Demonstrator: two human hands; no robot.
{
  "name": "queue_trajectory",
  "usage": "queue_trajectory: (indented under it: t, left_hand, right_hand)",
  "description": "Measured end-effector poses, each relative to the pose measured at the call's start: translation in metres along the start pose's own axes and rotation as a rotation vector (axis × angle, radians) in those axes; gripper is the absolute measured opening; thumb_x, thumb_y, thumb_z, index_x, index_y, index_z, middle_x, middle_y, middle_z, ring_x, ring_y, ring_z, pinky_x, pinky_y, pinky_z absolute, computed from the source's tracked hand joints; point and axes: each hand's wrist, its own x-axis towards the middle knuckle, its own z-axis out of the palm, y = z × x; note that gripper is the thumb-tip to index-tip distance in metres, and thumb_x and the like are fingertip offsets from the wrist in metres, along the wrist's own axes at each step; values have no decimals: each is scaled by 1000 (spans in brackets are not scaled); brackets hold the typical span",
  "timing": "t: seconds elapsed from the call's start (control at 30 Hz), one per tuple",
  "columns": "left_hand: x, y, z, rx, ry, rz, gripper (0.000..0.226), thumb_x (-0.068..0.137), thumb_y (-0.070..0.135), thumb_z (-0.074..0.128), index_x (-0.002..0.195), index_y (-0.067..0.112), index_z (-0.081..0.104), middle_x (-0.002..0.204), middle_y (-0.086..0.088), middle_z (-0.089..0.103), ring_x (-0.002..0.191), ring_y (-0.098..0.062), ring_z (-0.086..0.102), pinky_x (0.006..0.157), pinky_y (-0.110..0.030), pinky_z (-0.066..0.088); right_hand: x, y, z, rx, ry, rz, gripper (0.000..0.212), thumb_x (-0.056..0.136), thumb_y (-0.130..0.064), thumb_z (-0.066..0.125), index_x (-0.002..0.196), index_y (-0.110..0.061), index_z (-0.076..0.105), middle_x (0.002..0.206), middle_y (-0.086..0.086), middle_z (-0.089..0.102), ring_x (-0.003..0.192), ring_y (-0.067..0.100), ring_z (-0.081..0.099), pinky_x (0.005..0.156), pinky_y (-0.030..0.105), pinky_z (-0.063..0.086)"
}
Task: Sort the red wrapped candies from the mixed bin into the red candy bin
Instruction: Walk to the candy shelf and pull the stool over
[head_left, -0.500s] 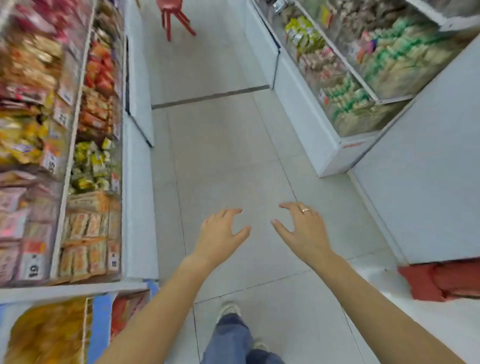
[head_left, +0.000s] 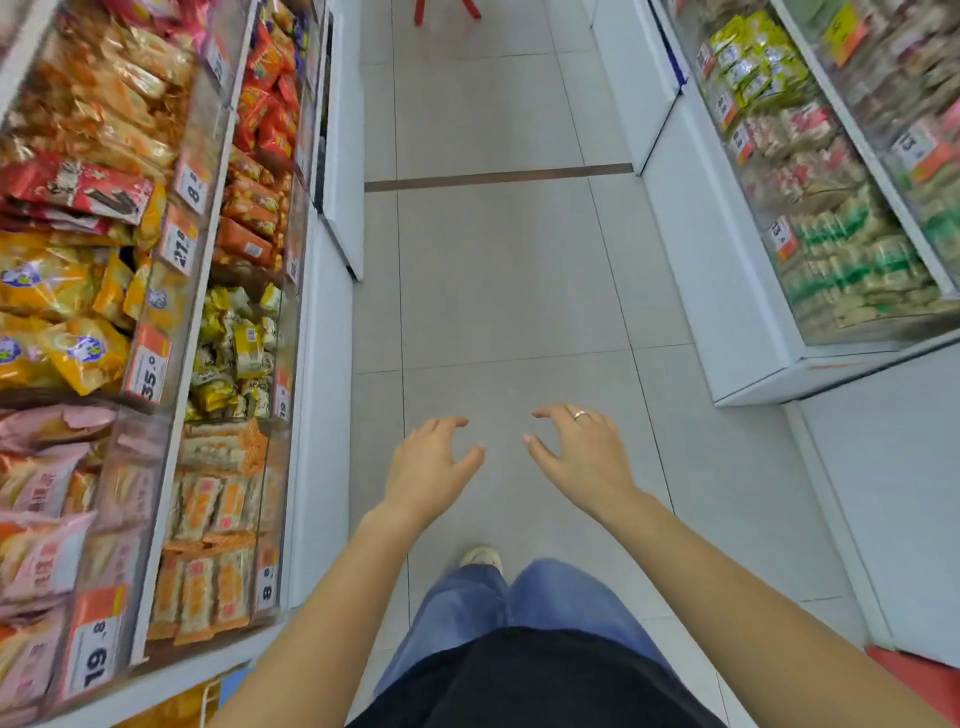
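Grey tiled aisle between bins

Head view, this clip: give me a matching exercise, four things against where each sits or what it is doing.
Things:
1. left hand
2. ring
3. yellow snack packs
4. green-striped packs

Places or states:
A. in the bins of the shelf on the right
B. on a finger of the right hand
C. held out over the floor, holding nothing
D. in a bin of the shelf on the left

Pairs: 1-C, 2-B, 3-D, 4-A
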Motion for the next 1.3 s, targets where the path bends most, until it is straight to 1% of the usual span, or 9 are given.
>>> queue_trajectory:
  t: [0.1,0.23,0.4,0.57,0.7,0.87,0.93,1.1,1.3]
  left_hand:
    - [58,8,-24,-9,-5,-29,53,94,42,50,140,19,40,139,-1,48,118,-21,51,100,-36,39]
    - [145,23,-53,14,0,-22,52,95,41,49,140,17,41,138,-3,50,124,-22,47,99,-33,36]
    - [280,53,-89,9,-7,-62,51,95,41,49,140,17,42,137,-3,50,124,-22,45,101,-34,37]
    - [400,87,-138,3,7,-95,51,95,42,49,139,17,43,135,-2,52,123,-21,45,102,-36,38]
    - [492,90,-172,0,9,-135,49,95,42,50,137,17,46,133,-3,53,122,-22,47,102,-36,38]
    - [628,82,-217,15,-30,-177,48,94,41,49,136,18,47,134,-3,53,122,-21,47,102,-35,39]
    - [680,86,-239,23,-44,-167,48,95,41,48,137,17,45,137,-2,51,125,-21,45,103,-35,38]
    - [826,110,-314,102,-69,-90,49,96,42,46,138,17,45,138,-1,50,126,-20,45,105,-33,36]
    - [991,141,-395,145,-61,-53,49,96,42,46,138,17,44,138,-2,51,126,-20,45,104,-33,36]
  right_hand:
    - [55,4,-14,8,-24,37,40,90,-44,53,123,-22,57,121,-3,61,115,19,53,96,31,34]
    - [148,13,-29,-11,-79,47,41,91,-46,51,125,-24,55,123,-2,60,116,19,52,96,31,34]
    - [296,22,-64,-84,-169,-36,42,93,-46,47,127,-23,52,126,-3,57,118,18,51,95,31,33]
    - [432,24,-112,-134,-172,-101,42,95,-47,44,129,-24,51,127,-4,56,120,17,50,97,30,30]
    - [540,27,-132,-97,-179,-81,41,94,-45,48,127,-21,54,124,0,58,117,20,52,96,31,33]
    - [687,19,-143,-97,-260,-105,41,95,-43,45,129,-21,51,126,0,57,117,19,51,95,31,38]
    - [741,17,-148,-110,-276,-125,41,95,-43,44,129,-21,51,127,-1,57,115,18,52,95,31,40]
    - [894,9,-184,-141,-289,-124,42,95,-45,44,129,-22,51,126,-3,57,115,16,53,95,30,38]
    - [1075,3,-237,-142,-216,-103,41,92,-42,51,124,-18,56,119,5,61,112,25,56,91,35,39]
